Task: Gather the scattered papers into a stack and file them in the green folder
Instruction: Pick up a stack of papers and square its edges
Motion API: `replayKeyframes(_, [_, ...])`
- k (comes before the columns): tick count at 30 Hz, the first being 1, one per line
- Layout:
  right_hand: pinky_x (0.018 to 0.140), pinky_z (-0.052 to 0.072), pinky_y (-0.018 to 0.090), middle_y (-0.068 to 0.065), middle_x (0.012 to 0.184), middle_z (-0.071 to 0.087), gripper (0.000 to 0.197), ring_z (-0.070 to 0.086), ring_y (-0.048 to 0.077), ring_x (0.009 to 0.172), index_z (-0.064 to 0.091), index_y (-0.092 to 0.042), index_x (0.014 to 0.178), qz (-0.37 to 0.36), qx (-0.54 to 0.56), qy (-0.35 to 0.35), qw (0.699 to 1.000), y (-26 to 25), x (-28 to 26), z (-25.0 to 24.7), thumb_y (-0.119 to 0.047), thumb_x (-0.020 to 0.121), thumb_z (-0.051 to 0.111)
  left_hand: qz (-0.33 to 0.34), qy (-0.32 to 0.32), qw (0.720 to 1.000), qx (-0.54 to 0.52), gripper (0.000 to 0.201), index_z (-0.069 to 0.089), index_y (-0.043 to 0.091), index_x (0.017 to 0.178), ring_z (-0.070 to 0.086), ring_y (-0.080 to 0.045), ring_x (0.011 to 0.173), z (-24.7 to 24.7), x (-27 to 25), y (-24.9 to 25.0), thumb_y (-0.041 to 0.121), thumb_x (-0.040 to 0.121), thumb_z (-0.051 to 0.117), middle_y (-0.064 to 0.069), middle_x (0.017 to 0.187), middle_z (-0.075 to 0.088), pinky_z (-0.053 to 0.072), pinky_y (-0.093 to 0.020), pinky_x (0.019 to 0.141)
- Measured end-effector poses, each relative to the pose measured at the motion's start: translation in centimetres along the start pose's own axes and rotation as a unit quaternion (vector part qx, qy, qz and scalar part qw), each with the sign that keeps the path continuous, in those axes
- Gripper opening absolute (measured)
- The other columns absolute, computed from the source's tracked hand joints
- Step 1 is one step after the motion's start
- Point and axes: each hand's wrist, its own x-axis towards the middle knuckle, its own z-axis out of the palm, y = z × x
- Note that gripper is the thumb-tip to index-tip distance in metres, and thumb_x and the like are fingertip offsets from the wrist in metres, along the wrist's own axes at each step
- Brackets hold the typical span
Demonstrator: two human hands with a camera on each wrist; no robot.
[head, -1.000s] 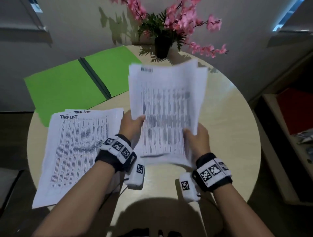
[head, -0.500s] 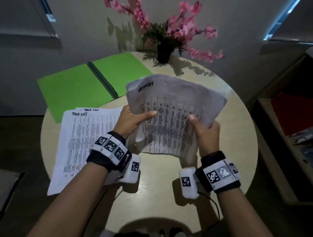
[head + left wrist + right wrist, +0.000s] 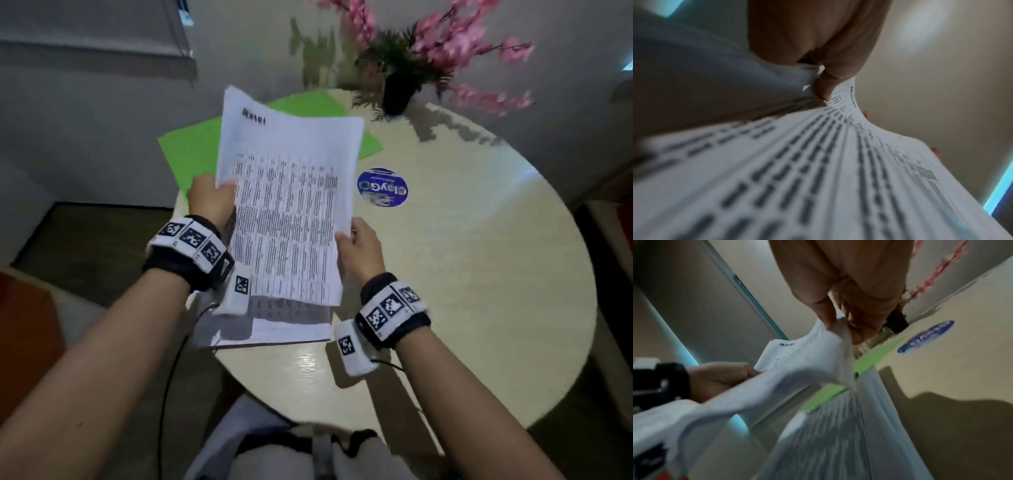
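Observation:
I hold a bundle of printed papers in the air over the left side of the table. My left hand pinches its left edge and my right hand pinches its right edge lower down. Under the bundle a second stack of printed sheets lies flat on the table. The open green folder lies behind, mostly hidden by the raised papers. In the left wrist view the thumb presses on the sheets. In the right wrist view the fingers pinch the papers above the folder.
A round beige table carries a blue round sticker right of the papers. A black pot with pink flowers stands at the back. A wall runs behind. The table's left edge lies close under my left wrist.
The held bundle has moved left from the table's middle and now hangs over the flat stack. The view has swung left and the blue sticker has come into sight.

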Motion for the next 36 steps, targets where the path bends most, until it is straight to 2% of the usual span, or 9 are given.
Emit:
replayKeyframes(6, [0.067, 0.034, 0.029, 0.008, 0.081, 0.042, 0.030, 0.043, 0.024, 0.082, 0.036, -0.014, 0.061, 0.110, -0.169, -0.041, 0.979, 2.9, -0.7, 5.3, -0.011, 0.084, 0.056, -0.028, -0.073, 0.971, 0.225, 0.025, 0.064, 0.000, 0.098, 0.050, -0.033, 0.088, -2.6, -0.4, -6.9, 0.013, 0.087, 0.046, -0.024, 0.096, 0.055, 0.039, -0.033, 0.073])
replayKeyframes(8, [0.080, 0.041, 0.035, 0.015, 0.109, 0.045, 0.010, 0.046, 0.030, 0.102, 0.051, -0.010, 0.093, 0.124, -0.170, -0.049, 0.976, 3.2, -1.6, 6.1, -0.006, 0.085, 0.054, -0.055, -0.084, 0.956, 0.277, 0.042, 0.052, 0.006, 0.125, 0.045, -0.041, 0.115, -2.7, -0.6, -8.6, 0.021, 0.086, 0.052, -0.027, 0.126, 0.046, 0.041, -0.039, 0.093])
replayKeyframes(10, [0.090, 0.043, 0.038, 0.017, 0.128, 0.042, 0.041, 0.047, 0.033, 0.112, 0.038, -0.004, 0.127, 0.139, -0.120, -0.036, 0.982, 3.5, -2.4, 6.8, 0.000, 0.087, 0.047, -0.101, -0.120, 0.954, 0.257, 0.064, 0.030, 0.006, 0.141, 0.040, -0.038, 0.124, -2.5, -1.2, -9.3, 0.027, 0.087, 0.056, -0.019, 0.138, 0.037, 0.041, -0.037, 0.101])
replayKeyframes(14, [0.052, 0.041, 0.024, 0.009, 0.092, 0.051, 0.027, 0.049, 0.027, 0.079, 0.039, -0.007, 0.116, 0.178, -0.043, -0.038, 0.982, 2.9, -3.8, 6.6, 0.000, 0.091, 0.032, -0.125, -0.196, 0.966, 0.117, 0.046, 0.042, 0.006, 0.131, 0.055, -0.024, 0.095, -1.5, -2.2, -9.1, 0.019, 0.088, 0.047, -0.007, 0.117, 0.056, 0.048, -0.027, 0.081])
replayKeyframes(19, [0.041, 0.034, 0.017, -0.001, 0.068, 0.041, 0.012, 0.043, 0.017, 0.058, 0.038, -0.013, 0.096, 0.044, 0.015, 0.124, 0.991, 0.6, -3.3, 0.8, -0.002, 0.091, 0.038, 0.030, -0.170, 0.984, -0.040, 0.040, 0.042, 0.009, 0.136, 0.052, -0.018, 0.118, 0.0, -4.8, -2.9, 0.009, 0.097, 0.037, -0.002, 0.131, 0.054, 0.043, -0.016, 0.098])
replayKeyframes(24, [0.051, 0.035, 0.004, -0.005, 0.077, 0.047, 0.023, 0.045, 0.012, 0.063, 0.036, -0.005, 0.109, -0.094, 0.069, 0.246, 0.962, -2.6, -2.9, -5.5, 0.001, 0.088, 0.044, 0.186, -0.176, 0.956, -0.145, 0.031, 0.050, 0.008, 0.124, 0.056, -0.013, 0.099, 1.1, -7.3, 5.0, 0.011, 0.093, 0.048, 0.003, 0.107, 0.059, 0.046, -0.028, 0.092])
replayKeyframes(28, [0.072, 0.040, 0.003, -0.011, 0.092, 0.050, 0.045, 0.054, 0.001, 0.083, 0.029, -0.003, 0.124, -0.104, 0.141, 0.252, 0.952, -1.6, -4.4, -6.4, 0.008, 0.083, 0.045, 0.224, -0.180, 0.938, -0.193, 0.037, 0.045, 0.002, 0.127, 0.058, 0.020, 0.083, 2.3, -8.9, 5.2, 0.006, 0.091, 0.051, 0.017, 0.099, 0.057, 0.045, -0.004, 0.081])
replayKeyframes(33, [0.105, 0.042, 0.043, 0.011, 0.133, 0.038, 0.066, 0.045, 0.025, 0.121, 0.016, -0.029, 0.132, -0.153, 0.164, 0.298, 0.928, -1.2, -5.5, -7.1, -0.006, 0.078, 0.047, 0.316, -0.124, 0.930, -0.139, 0.039, 0.039, 0.017, 0.123, 0.059, -0.025, 0.102, 2.4, -10.3, 5.2, 0.017, 0.087, 0.053, -0.001, 0.116, 0.055, 0.048, -0.039, 0.094])
replayKeyframes(36, [0.098, 0.046, 0.021, 0.016, 0.124, 0.047, 0.062, 0.052, 0.007, 0.111, 0.033, -0.035, 0.130, -0.233, 0.077, 0.318, 0.916, -2.9, -4.2, -8.8, -0.006, 0.078, 0.048, 0.429, -0.086, 0.897, -0.064, 0.059, 0.033, 0.031, 0.136, 0.056, -0.016, 0.095, 2.3, -10.6, 6.2, -0.001, 0.088, 0.047, -0.011, 0.114, 0.056, 0.047, -0.012, 0.088])
